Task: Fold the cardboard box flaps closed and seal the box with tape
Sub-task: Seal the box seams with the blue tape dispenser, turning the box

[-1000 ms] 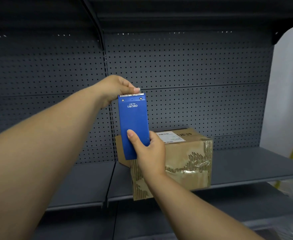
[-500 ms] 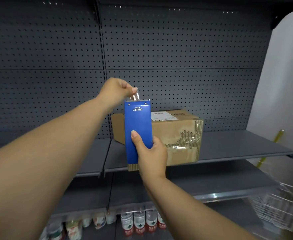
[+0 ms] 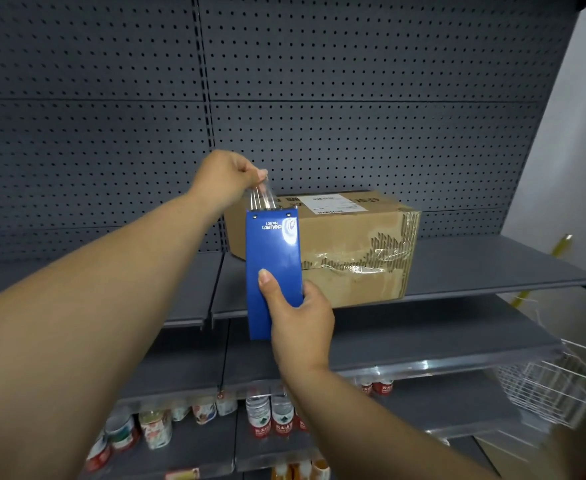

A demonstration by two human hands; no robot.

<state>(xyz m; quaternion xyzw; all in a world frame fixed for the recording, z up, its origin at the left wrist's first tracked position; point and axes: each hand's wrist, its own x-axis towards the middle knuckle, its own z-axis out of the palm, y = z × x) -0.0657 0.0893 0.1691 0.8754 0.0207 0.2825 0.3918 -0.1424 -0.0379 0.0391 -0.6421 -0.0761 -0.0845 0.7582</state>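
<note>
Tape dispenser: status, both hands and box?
Right hand grips blue tape dispenser. Left hand pinches clear tape end. Cardboard box on shelf, flaps closed. Nothing blocking.

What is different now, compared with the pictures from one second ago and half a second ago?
The left hand, which was at the toothed edge of the blue tape dispenser, has pinched the clear tape and drawn a short strip up and out of it. The right hand keeps gripping the dispenser's lower end. The cardboard box stays closed on the shelf, with no new tape on it.

A grey metal shelf [image 3: 475, 268] carries the taped cardboard box [image 3: 350, 247], which sits on it upright.
</note>
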